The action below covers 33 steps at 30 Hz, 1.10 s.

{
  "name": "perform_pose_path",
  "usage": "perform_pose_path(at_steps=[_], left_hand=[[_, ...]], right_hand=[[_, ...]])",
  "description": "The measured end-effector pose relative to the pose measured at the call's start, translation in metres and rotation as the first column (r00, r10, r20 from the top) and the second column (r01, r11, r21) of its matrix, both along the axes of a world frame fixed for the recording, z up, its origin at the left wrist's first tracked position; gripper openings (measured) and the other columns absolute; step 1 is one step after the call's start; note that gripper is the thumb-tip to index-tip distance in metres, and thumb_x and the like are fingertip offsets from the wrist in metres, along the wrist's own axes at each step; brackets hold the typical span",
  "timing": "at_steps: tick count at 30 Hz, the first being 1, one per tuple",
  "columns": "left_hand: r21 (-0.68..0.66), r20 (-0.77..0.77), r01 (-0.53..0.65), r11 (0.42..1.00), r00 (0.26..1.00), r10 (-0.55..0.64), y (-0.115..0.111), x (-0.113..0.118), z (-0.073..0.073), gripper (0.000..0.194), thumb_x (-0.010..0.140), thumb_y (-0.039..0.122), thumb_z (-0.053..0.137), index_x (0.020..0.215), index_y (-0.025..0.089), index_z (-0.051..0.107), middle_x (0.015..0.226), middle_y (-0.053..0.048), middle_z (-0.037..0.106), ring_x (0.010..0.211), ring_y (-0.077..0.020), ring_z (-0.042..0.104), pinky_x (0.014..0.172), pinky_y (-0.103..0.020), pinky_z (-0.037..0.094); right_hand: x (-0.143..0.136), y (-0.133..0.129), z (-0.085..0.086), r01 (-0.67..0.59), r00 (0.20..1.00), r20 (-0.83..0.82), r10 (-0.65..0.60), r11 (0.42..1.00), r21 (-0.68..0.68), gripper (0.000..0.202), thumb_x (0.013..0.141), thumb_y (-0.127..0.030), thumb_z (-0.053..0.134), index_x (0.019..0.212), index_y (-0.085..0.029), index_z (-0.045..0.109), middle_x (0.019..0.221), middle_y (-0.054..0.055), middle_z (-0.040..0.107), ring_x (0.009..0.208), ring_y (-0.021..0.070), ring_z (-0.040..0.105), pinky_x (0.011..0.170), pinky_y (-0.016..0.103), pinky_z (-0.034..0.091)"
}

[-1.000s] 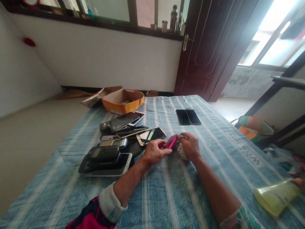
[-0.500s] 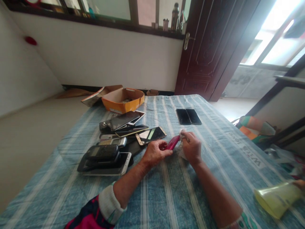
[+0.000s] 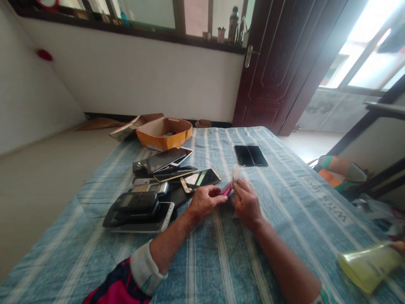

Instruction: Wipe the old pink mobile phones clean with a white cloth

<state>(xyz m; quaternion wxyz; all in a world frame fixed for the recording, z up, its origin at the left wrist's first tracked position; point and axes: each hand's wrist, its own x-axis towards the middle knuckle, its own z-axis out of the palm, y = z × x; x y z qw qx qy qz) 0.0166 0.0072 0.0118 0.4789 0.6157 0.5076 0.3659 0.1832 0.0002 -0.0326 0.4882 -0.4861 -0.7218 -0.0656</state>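
My left hand (image 3: 204,203) grips one end of a small pink phone (image 3: 227,189) between thumb and fingers, above the striped tablecloth. Closed around a crumpled white tissue (image 3: 236,172), my right hand (image 3: 247,203) presses it against the phone's other end. Fingers and tissue cover much of the phone. Just beyond my left hand lies a gold-framed phone (image 3: 202,180) with a dark, reflecting screen. Two black phones (image 3: 251,156) rest side by side farther back, right of the tissue.
A loose pile of phones (image 3: 164,160) lies to the left, with a thick black handset (image 3: 136,202) on a white-edged phone nearer me. Behind stands an open orange box (image 3: 164,137). A yellow translucent container (image 3: 368,266) is at the right edge of the tablecloth (image 3: 284,236).
My right hand has moved slightly left and closer to my left hand, bringing the tissue over more of the pink phone. Less of the phone shows now.
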Motion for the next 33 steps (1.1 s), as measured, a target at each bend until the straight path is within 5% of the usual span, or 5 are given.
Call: perform_pose_path(at_steps=[11,17,22,33], left_hand=[[0.04,-0.036,0.054,0.998,0.998,-0.052,-0.001,0.0,0.008,0.025,0.07,0.035,0.065,0.076,0.012,0.071,0.074,-0.005,0.069,0.075,-0.0196,0.061,0.069,-0.027,0.044],[0.166,-0.245,0.127,0.978,0.966,-0.084,-0.005,0.002,0.01,0.026,0.078,0.035,0.056,0.077,0.014,0.072,0.074,-0.004,0.069,0.073,-0.0193,0.062,0.067,-0.027,0.043],[0.254,-0.431,0.143,0.957,0.902,-0.02,-0.012,0.006,0.012,0.027,0.084,0.033,0.051,0.08,0.018,0.073,0.074,-0.004,0.07,0.069,-0.0196,0.062,0.065,-0.028,0.041],[0.392,-0.561,0.163,0.906,0.822,0.095,-0.017,0.007,0.005,0.026,0.088,0.024,0.045,0.07,0.019,0.063,0.073,-0.006,0.066,0.069,-0.0202,0.061,0.066,-0.028,0.042]], right_hand=[[-0.015,-0.018,0.01,-0.105,0.992,0.083,0.097,0.989,0.101,0.037,0.088,-0.006,0.04,0.112,-0.015,0.067,0.109,0.013,0.065,0.117,0.0252,0.054,0.098,0.042,0.05],[-0.006,-0.008,0.006,-0.056,0.996,0.075,0.05,0.995,0.083,0.038,0.088,-0.006,0.039,0.112,-0.014,0.067,0.112,0.013,0.065,0.119,0.0255,0.054,0.099,0.042,0.051],[-0.004,-0.005,0.003,-0.039,0.996,0.079,0.036,0.998,0.048,0.042,0.085,-0.004,0.037,0.114,-0.013,0.067,0.114,0.014,0.065,0.119,0.0252,0.054,0.1,0.042,0.05],[-0.017,-0.017,0.008,-0.114,0.988,0.12,0.101,0.987,0.112,0.038,0.089,-0.006,0.04,0.115,-0.014,0.066,0.113,0.015,0.065,0.12,0.0258,0.054,0.099,0.043,0.051]])
